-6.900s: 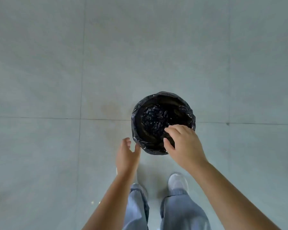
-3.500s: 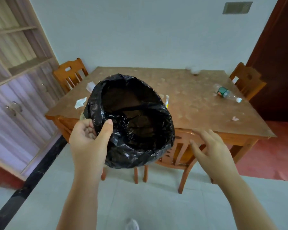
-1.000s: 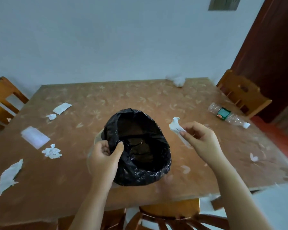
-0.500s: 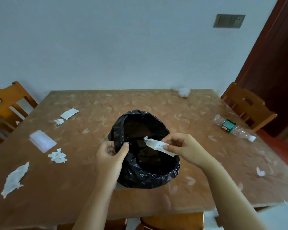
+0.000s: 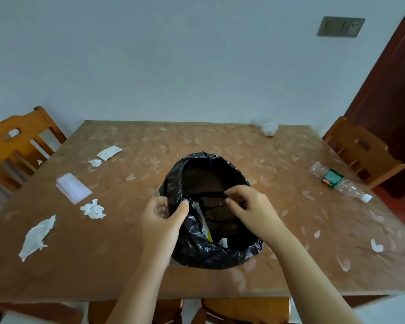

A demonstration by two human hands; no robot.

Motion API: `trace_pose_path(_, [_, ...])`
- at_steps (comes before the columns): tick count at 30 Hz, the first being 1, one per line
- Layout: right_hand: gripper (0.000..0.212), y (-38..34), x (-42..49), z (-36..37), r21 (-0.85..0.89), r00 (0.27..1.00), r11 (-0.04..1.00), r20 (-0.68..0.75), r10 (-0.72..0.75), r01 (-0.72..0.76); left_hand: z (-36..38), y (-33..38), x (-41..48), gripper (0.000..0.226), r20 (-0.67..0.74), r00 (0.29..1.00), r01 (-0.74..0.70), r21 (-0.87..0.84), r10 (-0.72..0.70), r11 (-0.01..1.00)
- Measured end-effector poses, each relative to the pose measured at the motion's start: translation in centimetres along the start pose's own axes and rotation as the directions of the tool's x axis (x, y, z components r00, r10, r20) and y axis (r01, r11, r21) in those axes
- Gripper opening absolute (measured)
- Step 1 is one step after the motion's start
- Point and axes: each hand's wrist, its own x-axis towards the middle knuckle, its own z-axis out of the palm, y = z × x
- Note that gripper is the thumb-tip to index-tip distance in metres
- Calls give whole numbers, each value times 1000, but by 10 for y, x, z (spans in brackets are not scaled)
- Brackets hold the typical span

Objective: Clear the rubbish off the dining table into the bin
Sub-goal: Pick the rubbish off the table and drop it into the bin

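Observation:
The bin [image 5: 218,256], lined with a black bag, is over the near middle of the brown dining table [image 5: 131,253]. My left hand [image 5: 163,218] grips its left rim. My right hand [image 5: 250,206] hovers over the bin's mouth with fingers loosely spread and nothing in them. A white and yellow wrapper [image 5: 204,226] lies inside the bin. On the table's left lie a torn tissue [image 5: 36,237], a crumpled tissue [image 5: 93,209], a white packet [image 5: 73,188], a small scrap [image 5: 95,163] and a paper slip [image 5: 109,152]. A plastic bottle [image 5: 339,184] lies at the right.
A crumpled white wad [image 5: 269,128] sits at the far edge by the wall. Small white scraps [image 5: 376,245] lie near the right front corner. Wooden chairs stand at the left [image 5: 17,139], the right [image 5: 360,150] and tucked under the near edge [image 5: 246,309].
My right hand has let the white wrapper go; it now lies inside the bin. Earlier I lifted the bin from the floor and brought it to the table.

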Motion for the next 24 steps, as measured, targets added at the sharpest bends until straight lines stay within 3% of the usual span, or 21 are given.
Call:
trace_pose_path(6, [19,6,-44,-4,-265,980,963,-198,1,-55,-16,-2,-11,20,-18,1000,-23,-12,23,1000])
trace_pose_path(11, [19,12,-90,-3,-375,954,905,-285,95,-203,-17,-10,-29,19,35,999,-20,-6,21,1000])
trace_pose_path(16, [21,16,-140,-16,-374,902,850,-364,233,-371,-1,-9,-48,18,165,986,-7,-18,10,1000])
trace_pose_path(24, [17,31,-213,-57,-291,773,801,-557,303,-524,49,15,-101,22,349,934,-59,-71,80,996])
